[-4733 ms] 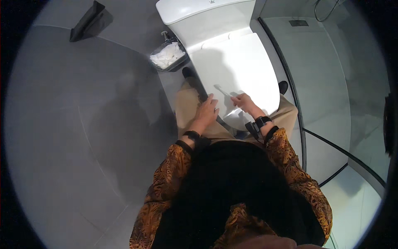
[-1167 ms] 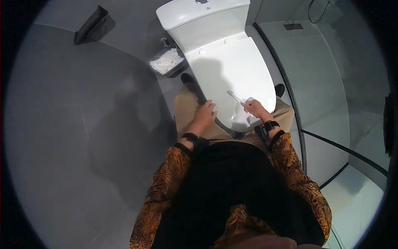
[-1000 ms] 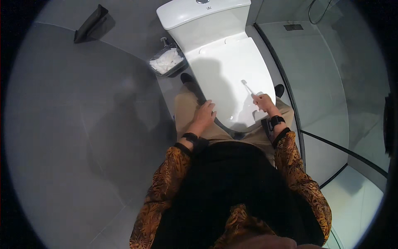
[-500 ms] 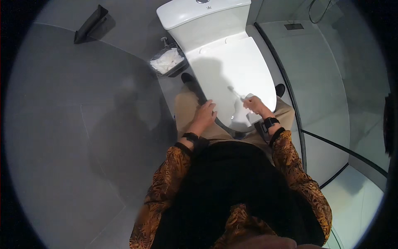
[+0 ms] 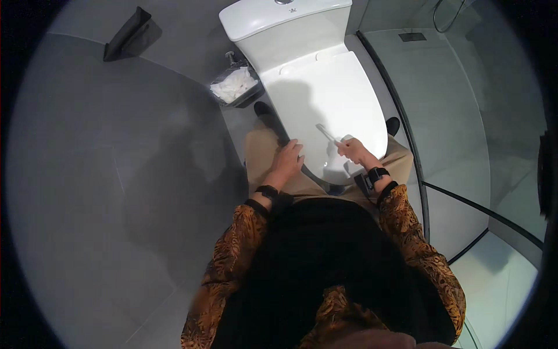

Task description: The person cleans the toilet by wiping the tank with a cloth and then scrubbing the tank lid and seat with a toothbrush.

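Observation:
A white toilet lid [image 5: 343,87] lies closed in front of me, between my knees. Gripped in my right hand [image 5: 356,152] is a slim pale toothbrush [image 5: 327,134], its head pointing away and to the left over the lid. Whether the bristles touch the surface is hard to make out. Shadows of my hand and the brush fall on the lid's near part. My left hand [image 5: 289,160] rests with loosely extended fingers on the lid's left edge, holding nothing.
Left of the toilet stands a bin [image 5: 235,87] with white tissue in it. Behind the lid rises the toilet tank [image 5: 290,29]. A black-framed glass shower screen [image 5: 401,110] runs along the right. A dark object [image 5: 128,34] is at the upper left.
The toothbrush has shifted slightly left, its angle a little different, and my right hand has moved slightly left with it. My left hand stays in place.

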`<act>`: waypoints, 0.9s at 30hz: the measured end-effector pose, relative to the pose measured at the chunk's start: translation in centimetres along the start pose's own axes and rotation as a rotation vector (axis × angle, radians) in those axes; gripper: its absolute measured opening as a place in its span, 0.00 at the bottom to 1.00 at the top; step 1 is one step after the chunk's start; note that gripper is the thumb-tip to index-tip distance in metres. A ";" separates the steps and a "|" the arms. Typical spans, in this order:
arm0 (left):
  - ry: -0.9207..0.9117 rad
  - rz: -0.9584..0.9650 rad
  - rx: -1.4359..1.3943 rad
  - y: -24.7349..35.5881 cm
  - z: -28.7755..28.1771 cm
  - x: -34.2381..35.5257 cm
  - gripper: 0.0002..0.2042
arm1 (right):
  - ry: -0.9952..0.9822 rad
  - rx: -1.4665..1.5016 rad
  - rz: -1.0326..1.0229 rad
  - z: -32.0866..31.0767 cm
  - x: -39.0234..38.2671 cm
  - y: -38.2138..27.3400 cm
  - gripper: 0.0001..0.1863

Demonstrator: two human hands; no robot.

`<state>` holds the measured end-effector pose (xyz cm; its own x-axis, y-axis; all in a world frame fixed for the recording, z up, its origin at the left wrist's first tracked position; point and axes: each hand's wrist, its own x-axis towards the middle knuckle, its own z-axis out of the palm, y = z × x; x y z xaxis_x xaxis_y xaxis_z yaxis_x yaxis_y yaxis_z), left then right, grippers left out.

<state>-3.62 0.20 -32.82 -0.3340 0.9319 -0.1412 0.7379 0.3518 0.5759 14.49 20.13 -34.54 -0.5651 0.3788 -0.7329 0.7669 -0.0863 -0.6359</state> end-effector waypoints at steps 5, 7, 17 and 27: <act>0.002 0.009 0.013 -0.5 0.1 -0.6 0.17 | 0.163 -0.024 -0.099 -1.6 0.0 0.0 0.23; 0.012 0.012 -0.001 -0.4 0.1 -0.5 0.17 | 0.261 0.061 -0.051 -3.5 0.2 1.0 0.23; -0.023 -0.040 0.000 0.2 -0.4 -0.3 0.17 | 0.119 0.060 -0.018 -1.0 0.1 -0.2 0.22; -0.026 -0.011 0.000 0.1 -0.9 -0.4 0.17 | 0.203 0.190 0.102 -5.5 0.3 0.2 0.21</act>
<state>-3.97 -0.18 -32.02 -0.3268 0.9299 -0.1685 0.7343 0.3621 0.5742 16.14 25.30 -33.52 -0.4008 0.5347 -0.7440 0.7348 -0.2974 -0.6096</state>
